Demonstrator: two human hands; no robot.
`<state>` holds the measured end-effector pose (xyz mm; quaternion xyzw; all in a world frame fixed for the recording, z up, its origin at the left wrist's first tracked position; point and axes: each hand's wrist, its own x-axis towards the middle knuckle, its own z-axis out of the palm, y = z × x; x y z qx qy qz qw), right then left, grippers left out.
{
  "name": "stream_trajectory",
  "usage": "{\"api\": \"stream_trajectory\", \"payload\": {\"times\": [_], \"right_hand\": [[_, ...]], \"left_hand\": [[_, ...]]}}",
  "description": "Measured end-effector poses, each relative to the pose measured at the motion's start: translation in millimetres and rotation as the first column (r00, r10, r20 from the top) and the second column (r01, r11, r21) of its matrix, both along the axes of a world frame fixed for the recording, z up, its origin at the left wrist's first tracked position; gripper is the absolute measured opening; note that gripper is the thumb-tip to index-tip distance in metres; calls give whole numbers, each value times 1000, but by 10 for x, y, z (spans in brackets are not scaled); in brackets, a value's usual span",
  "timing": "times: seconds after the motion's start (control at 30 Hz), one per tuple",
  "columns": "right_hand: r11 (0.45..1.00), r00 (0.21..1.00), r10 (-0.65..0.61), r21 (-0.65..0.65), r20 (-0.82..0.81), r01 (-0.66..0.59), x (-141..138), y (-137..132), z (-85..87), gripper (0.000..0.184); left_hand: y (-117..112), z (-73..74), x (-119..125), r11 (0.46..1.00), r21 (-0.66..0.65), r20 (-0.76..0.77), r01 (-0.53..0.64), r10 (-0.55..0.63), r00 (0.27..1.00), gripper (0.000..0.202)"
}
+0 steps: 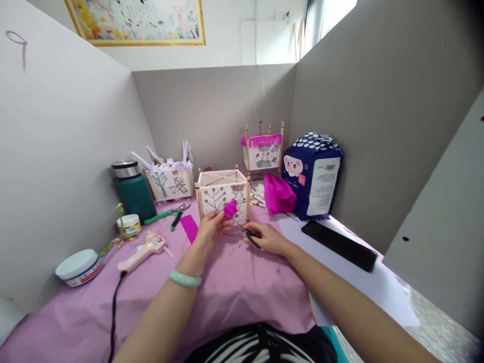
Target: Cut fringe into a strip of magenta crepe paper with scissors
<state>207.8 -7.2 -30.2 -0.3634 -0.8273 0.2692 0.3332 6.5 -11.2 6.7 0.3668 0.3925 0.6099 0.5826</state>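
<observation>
Left hand (209, 228) pinches a magenta crepe-paper bloom (230, 208) while right hand (264, 238) curls around its thin dark stem (247, 234), just before a paper-panelled lantern frame (223, 194).

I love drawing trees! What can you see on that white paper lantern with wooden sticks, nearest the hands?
This square lantern has white paper panels with brown branching trees drawn on them, held in pale wooden corner sticks, with thin sticks across its open top. It stands upright on pink cloth, just behind a magenta paper flower.
</observation>
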Motion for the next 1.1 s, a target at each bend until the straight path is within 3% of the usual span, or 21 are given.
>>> {"api": "stream_trajectory", "payload": {"times": [1.1], "right_hand": [[999, 1000, -15, 32, 5, 15, 12, 63, -65, 34]], "left_hand": [[16, -8, -10, 1000, -1, 8, 3, -3, 1000, 9]]}}
